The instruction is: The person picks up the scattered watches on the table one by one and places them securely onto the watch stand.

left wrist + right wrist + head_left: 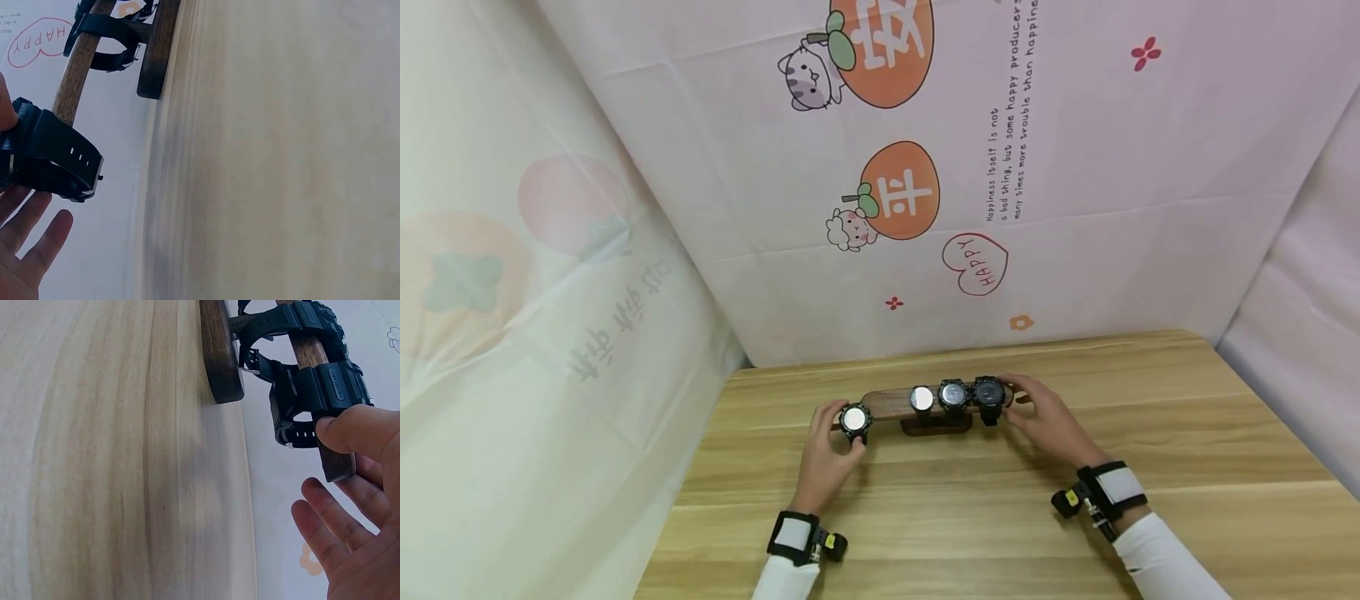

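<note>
A dark wooden watch stand (887,405) carries its bar crosswise above a short base. My left hand (826,467) pinches a black watch (854,419) with a bright round face at the bar's left end. In the left wrist view, the bar runs up to the buckled strap (65,147) of that watch. My right hand (1048,423) grips the bar's right end (338,464) between thumb and fingers, with the thumb right at the rightmost black watch (988,392). Two more watches, one dark (953,395) and one with a white-looking face (921,398), hang on the bar between the hands.
The stand's base (936,427) rests toward the back of a wood-grain table (940,508). Behind it hangs a white printed cloth (1075,250), and more cloth (550,400) closes off the left side. Each wrist wears a strapped camera (835,546).
</note>
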{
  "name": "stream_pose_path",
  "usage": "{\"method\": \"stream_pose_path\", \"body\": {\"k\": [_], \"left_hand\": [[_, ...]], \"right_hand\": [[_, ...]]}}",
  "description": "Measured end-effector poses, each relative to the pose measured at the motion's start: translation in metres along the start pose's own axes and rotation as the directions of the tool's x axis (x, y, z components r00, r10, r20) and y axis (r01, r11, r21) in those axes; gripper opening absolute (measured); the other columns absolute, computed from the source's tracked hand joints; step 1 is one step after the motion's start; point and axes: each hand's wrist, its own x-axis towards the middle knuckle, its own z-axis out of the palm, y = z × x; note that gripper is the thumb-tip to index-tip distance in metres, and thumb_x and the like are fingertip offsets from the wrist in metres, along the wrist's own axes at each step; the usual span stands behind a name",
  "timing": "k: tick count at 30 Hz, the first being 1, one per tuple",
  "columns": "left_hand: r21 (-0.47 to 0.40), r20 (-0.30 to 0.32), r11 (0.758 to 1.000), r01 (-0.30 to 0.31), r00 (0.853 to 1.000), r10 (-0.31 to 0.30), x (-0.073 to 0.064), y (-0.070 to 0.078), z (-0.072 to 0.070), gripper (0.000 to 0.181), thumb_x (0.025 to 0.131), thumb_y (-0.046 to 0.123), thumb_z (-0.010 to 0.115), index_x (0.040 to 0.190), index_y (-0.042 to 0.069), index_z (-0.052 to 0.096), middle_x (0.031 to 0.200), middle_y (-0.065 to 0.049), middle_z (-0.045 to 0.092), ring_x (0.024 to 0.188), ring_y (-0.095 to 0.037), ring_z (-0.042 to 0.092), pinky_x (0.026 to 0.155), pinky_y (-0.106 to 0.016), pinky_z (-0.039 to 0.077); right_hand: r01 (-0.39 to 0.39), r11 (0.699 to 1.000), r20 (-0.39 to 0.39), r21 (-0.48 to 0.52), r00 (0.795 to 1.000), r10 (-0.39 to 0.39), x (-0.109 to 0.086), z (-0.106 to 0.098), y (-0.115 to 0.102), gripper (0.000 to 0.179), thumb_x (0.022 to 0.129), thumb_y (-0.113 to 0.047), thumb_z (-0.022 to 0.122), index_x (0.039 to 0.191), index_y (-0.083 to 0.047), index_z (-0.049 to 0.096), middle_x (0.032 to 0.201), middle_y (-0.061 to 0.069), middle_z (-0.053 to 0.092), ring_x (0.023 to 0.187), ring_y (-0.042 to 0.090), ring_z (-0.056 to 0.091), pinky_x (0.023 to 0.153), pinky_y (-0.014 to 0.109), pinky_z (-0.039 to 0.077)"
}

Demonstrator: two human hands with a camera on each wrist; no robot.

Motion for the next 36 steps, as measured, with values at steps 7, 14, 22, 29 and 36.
{"method": "stream_pose_path", "body": {"k": [7,14,22,29,36], "left_hand": [[-0.020,0.016,0.999,0.033,0.999,-0.033,0.005,0.001,0.000,0.068,0.085,0.003,0.077,0.149,0.011,0.057,0.148,-0.009,0.054,0.128,-0.029,0.062,0.103,-0.058,0.058],[-0.031,0.032,0.999,0.033,0.999,-0.032,0.010,0.000,0.001,0.067,0.088,0.004,0.076,0.151,0.014,0.055,0.149,-0.008,0.053,0.130,-0.029,0.061,0.106,-0.054,0.057],[-0.019,0.027,1.000,0.011,1.000,-0.011,0.014,-0.003,0.004,0.068,0.087,0.006,0.077,0.151,0.016,0.056,0.149,-0.008,0.054,0.128,-0.028,0.063,0.106,-0.053,0.057],[-0.025,0.039,1.000,-0.007,0.999,0.008,0.017,-0.001,0.008,0.067,0.088,0.006,0.076,0.151,0.016,0.056,0.149,-0.009,0.054,0.131,-0.028,0.062,0.109,-0.050,0.056],[-0.008,0.070,1.000,-0.019,0.997,0.020,0.023,0.004,0.012,0.067,0.090,0.007,0.075,0.153,0.016,0.054,0.151,-0.009,0.053,0.136,-0.029,0.059,0.112,-0.050,0.054]], "right_hand": [[0.004,1.000,0.000,-0.005,1.000,-0.004,0.000,0.001,0.002,0.061,0.097,0.003,0.072,0.154,-0.001,0.050,0.152,0.022,0.056,0.133,0.041,0.058,0.107,0.060,0.055],[0.002,1.000,-0.002,-0.003,1.000,-0.002,0.000,0.001,0.003,0.062,0.097,0.003,0.072,0.155,-0.001,0.050,0.153,0.022,0.056,0.133,0.041,0.058,0.107,0.060,0.054],[0.006,1.000,0.000,-0.012,1.000,-0.006,0.000,0.001,0.003,0.063,0.096,0.003,0.072,0.155,-0.002,0.049,0.154,0.023,0.055,0.133,0.041,0.058,0.107,0.060,0.055],[0.005,1.000,-0.001,-0.010,1.000,-0.005,0.000,0.001,0.001,0.062,0.097,0.003,0.072,0.155,-0.001,0.050,0.153,0.023,0.056,0.133,0.042,0.058,0.107,0.060,0.055],[0.018,1.000,-0.009,-0.010,1.000,-0.018,-0.001,0.000,0.000,0.061,0.096,0.004,0.073,0.153,-0.001,0.051,0.148,0.023,0.059,0.132,0.042,0.059,0.106,0.060,0.056]]}}
